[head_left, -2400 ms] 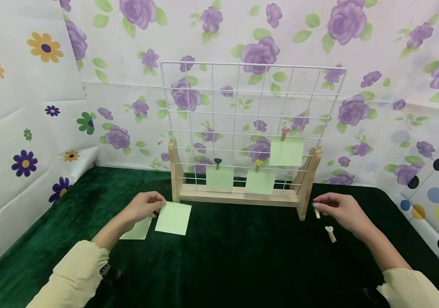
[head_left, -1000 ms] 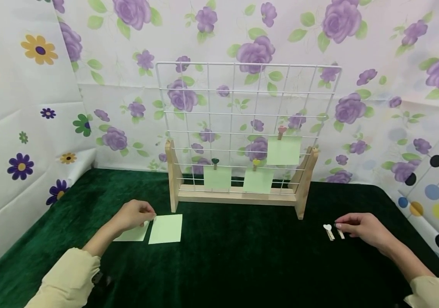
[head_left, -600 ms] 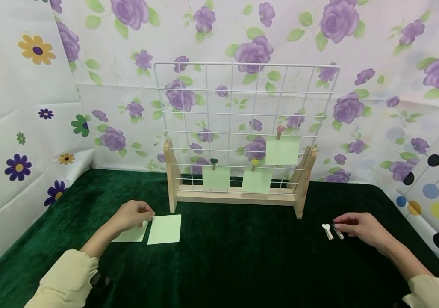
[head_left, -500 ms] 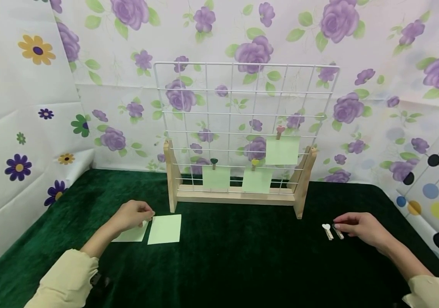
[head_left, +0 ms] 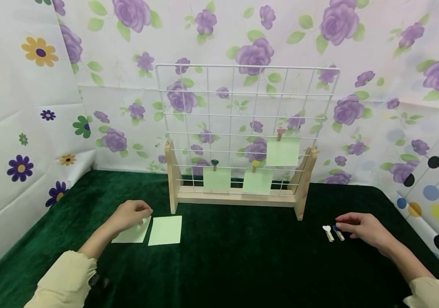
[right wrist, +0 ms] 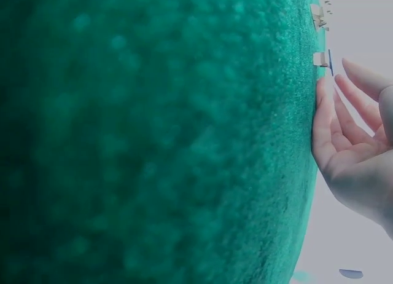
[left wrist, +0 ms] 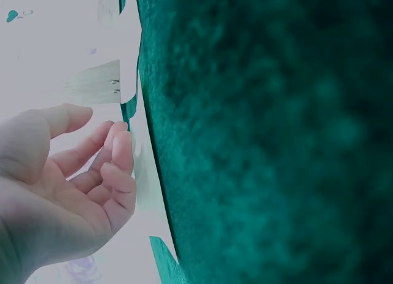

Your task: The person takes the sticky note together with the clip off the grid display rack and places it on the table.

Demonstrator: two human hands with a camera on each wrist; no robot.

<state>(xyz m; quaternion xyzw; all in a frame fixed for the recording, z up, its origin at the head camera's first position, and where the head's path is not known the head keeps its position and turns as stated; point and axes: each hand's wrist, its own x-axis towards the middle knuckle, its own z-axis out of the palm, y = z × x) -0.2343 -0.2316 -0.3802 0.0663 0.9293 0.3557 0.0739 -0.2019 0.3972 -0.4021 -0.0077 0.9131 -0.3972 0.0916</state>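
Note:
Two pale green paper squares lie side by side on the green cloth: a right one (head_left: 165, 231) and a left one (head_left: 131, 234). My left hand (head_left: 128, 215) hovers at the left square's upper edge, partly covering it. In the left wrist view its thumb and loosely bent fingers stand apart, holding nothing. On the right, a clothespin with a blue top (head_left: 339, 234) lies beside a white heart clothespin (head_left: 328, 234). My right hand (head_left: 363, 229) is just right of the blue one. The right wrist view shows thumb and fingers parted, the blue-topped clothespin (right wrist: 320, 59) beyond the fingertips.
A white wire grid (head_left: 242, 115) on a wooden stand (head_left: 238, 198) stands at the back. Three green squares hang on it from clothespins with green, yellow and pink heart tops (head_left: 281, 132). Flowered sheets (head_left: 127, 98) enclose the table behind and at the sides.
Both hands have come down from their raised places. The left has set its paper flat and let go; the right has laid the blue-topped clothespin beside the white one and released it.

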